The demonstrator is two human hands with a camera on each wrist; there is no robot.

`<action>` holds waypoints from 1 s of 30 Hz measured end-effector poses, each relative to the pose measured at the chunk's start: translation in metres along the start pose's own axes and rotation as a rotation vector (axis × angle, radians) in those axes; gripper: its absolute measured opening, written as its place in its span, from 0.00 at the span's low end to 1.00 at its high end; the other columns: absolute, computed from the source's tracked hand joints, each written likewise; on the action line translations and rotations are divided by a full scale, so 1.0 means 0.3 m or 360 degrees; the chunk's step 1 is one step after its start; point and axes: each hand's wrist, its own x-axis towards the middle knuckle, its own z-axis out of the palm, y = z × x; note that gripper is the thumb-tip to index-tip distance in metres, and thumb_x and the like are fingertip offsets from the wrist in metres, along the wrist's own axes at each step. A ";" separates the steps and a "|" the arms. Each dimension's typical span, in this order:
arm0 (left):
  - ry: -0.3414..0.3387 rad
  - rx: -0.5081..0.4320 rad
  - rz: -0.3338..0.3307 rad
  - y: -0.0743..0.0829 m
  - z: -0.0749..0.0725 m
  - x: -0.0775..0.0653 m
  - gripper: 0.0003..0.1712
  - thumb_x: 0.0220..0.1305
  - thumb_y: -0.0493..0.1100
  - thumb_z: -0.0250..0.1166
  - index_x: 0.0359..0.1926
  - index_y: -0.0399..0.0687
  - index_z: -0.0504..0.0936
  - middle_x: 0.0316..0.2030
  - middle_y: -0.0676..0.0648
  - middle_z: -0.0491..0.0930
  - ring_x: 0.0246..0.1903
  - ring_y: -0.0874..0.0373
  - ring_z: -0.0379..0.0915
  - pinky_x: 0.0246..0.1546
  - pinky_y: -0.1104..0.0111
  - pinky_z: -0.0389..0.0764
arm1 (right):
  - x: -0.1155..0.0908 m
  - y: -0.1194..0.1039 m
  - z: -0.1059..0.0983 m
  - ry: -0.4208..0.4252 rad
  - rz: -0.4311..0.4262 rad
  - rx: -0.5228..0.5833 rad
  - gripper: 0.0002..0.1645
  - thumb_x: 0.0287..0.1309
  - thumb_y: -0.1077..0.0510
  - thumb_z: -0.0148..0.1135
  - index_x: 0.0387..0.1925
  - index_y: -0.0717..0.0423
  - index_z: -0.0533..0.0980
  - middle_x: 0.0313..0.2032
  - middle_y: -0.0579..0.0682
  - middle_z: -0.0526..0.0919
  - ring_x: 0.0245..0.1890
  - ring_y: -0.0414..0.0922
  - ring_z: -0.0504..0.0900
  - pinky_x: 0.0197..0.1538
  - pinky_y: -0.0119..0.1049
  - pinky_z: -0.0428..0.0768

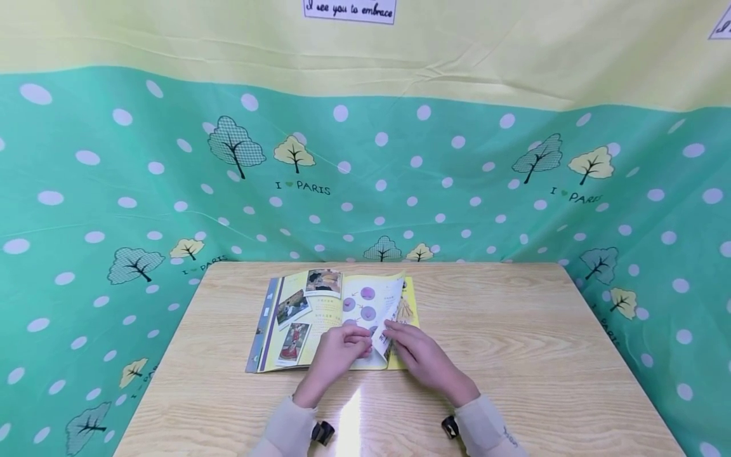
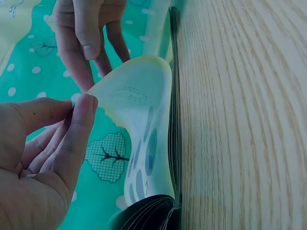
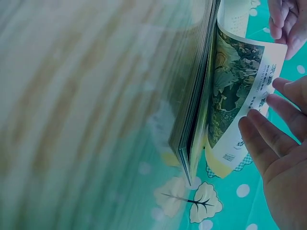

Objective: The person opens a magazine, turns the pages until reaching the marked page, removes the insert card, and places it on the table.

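Note:
A thick illustrated magazine point(image 1: 320, 301) lies spread on the table, with photos on its left page. Its right page point(image 1: 385, 311), printed with purple circles, is lifted and curls over toward the left. My left hand point(image 1: 337, 355) pinches the page's lower corner between thumb and finger; the left wrist view shows the fingertips point(image 2: 86, 103) right at that corner. On the other side, my right hand point(image 1: 425, 355) has its fingers nearly straight against the back of the page. In the right wrist view those fingertips point(image 3: 252, 117) lie along the page's printed white margin.
The light wooden table point(image 1: 514, 336) reaches out on both sides of the magazine. Beneath the lifted page shows a yellow page point(image 1: 408, 304). A green dotted cloth point(image 1: 354, 209) hangs behind and at both sides of the table.

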 end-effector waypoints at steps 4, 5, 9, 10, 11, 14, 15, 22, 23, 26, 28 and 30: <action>0.0011 0.0020 -0.0001 0.003 -0.003 -0.001 0.10 0.63 0.32 0.67 0.44 0.30 0.84 0.32 0.43 0.86 0.32 0.45 0.86 0.33 0.69 0.86 | 0.001 -0.003 -0.003 -0.0022 0.0022 0.0014 0.21 0.70 0.65 0.57 0.62 0.55 0.77 0.66 0.48 0.74 0.67 0.45 0.70 0.68 0.44 0.69; 0.0015 0.0031 0.0000 0.004 -0.004 -0.001 0.09 0.63 0.32 0.67 0.44 0.31 0.84 0.31 0.42 0.86 0.32 0.45 0.86 0.32 0.69 0.86 | 0.002 -0.004 -0.004 -0.0022 0.0020 0.0022 0.21 0.70 0.65 0.58 0.62 0.55 0.77 0.66 0.48 0.74 0.67 0.45 0.70 0.69 0.44 0.69; 0.0049 0.0093 0.0004 0.005 -0.015 -0.007 0.09 0.63 0.33 0.67 0.44 0.32 0.85 0.31 0.43 0.87 0.31 0.46 0.86 0.32 0.70 0.86 | 0.002 -0.011 -0.009 -0.0014 0.0016 0.0049 0.22 0.69 0.64 0.59 0.63 0.55 0.76 0.66 0.49 0.73 0.67 0.45 0.70 0.69 0.44 0.68; 0.0067 0.0117 0.0003 0.007 -0.022 -0.010 0.10 0.63 0.33 0.67 0.44 0.32 0.85 0.32 0.44 0.87 0.31 0.47 0.86 0.32 0.70 0.86 | 0.001 -0.013 -0.010 -0.0012 0.0025 0.0055 0.23 0.69 0.64 0.60 0.64 0.54 0.76 0.66 0.49 0.73 0.67 0.45 0.70 0.69 0.45 0.68; 0.0088 0.0142 -0.0001 0.008 -0.030 -0.013 0.10 0.63 0.33 0.67 0.44 0.32 0.85 0.32 0.44 0.87 0.31 0.49 0.86 0.32 0.71 0.86 | -0.001 -0.014 -0.012 -0.0013 0.0042 0.0061 0.24 0.69 0.63 0.60 0.64 0.54 0.75 0.67 0.49 0.73 0.67 0.45 0.70 0.69 0.45 0.68; 0.0160 0.0150 -0.0020 0.011 -0.067 -0.026 0.11 0.62 0.32 0.67 0.45 0.32 0.85 0.32 0.45 0.87 0.30 0.50 0.86 0.32 0.70 0.86 | -0.011 -0.015 -0.015 -0.0030 0.0100 0.0053 0.25 0.69 0.59 0.61 0.66 0.54 0.73 0.67 0.51 0.72 0.67 0.46 0.69 0.69 0.47 0.68; 0.0186 0.0134 -0.0028 0.013 -0.082 -0.033 0.12 0.61 0.32 0.67 0.46 0.31 0.85 0.32 0.44 0.87 0.31 0.49 0.86 0.32 0.69 0.86 | -0.014 -0.014 -0.017 -0.0043 0.0128 0.0043 0.26 0.69 0.58 0.61 0.66 0.54 0.73 0.68 0.52 0.72 0.68 0.47 0.69 0.69 0.47 0.68; 0.0439 0.0065 -0.0106 0.016 -0.210 -0.081 0.10 0.60 0.31 0.69 0.44 0.31 0.85 0.33 0.39 0.86 0.31 0.47 0.86 0.33 0.69 0.87 | -0.030 0.003 -0.019 -0.0232 0.0305 -0.0092 0.31 0.67 0.50 0.63 0.68 0.54 0.70 0.72 0.56 0.64 0.70 0.53 0.64 0.69 0.53 0.65; 0.0471 0.0079 -0.0119 0.013 -0.229 -0.088 0.10 0.61 0.30 0.69 0.44 0.31 0.85 0.33 0.39 0.86 0.31 0.47 0.86 0.33 0.69 0.87 | -0.032 0.006 -0.019 -0.0255 0.0309 -0.0111 0.33 0.66 0.50 0.64 0.68 0.55 0.70 0.72 0.56 0.63 0.70 0.55 0.64 0.69 0.53 0.65; 0.0545 0.0128 -0.0167 0.003 -0.284 -0.113 0.10 0.61 0.31 0.68 0.44 0.32 0.86 0.33 0.39 0.87 0.31 0.48 0.86 0.33 0.69 0.87 | -0.036 0.014 -0.019 -0.0324 0.0312 -0.0153 0.39 0.61 0.49 0.69 0.70 0.56 0.68 0.73 0.59 0.60 0.71 0.57 0.62 0.70 0.55 0.64; 0.0580 0.0178 -0.0197 -0.003 -0.317 -0.133 0.10 0.62 0.32 0.68 0.44 0.33 0.86 0.33 0.40 0.87 0.31 0.50 0.86 0.33 0.69 0.86 | -0.038 0.017 -0.019 -0.0363 0.0315 -0.0173 0.43 0.57 0.48 0.72 0.70 0.56 0.67 0.74 0.60 0.59 0.71 0.58 0.61 0.70 0.56 0.63; 0.0619 0.0239 -0.0230 -0.010 -0.347 -0.152 0.10 0.63 0.33 0.69 0.44 0.34 0.86 0.33 0.41 0.87 0.30 0.52 0.86 0.33 0.70 0.86 | -0.041 0.020 -0.017 -0.0404 0.0321 -0.0211 0.45 0.55 0.47 0.73 0.71 0.56 0.67 0.74 0.61 0.58 0.71 0.59 0.60 0.70 0.57 0.62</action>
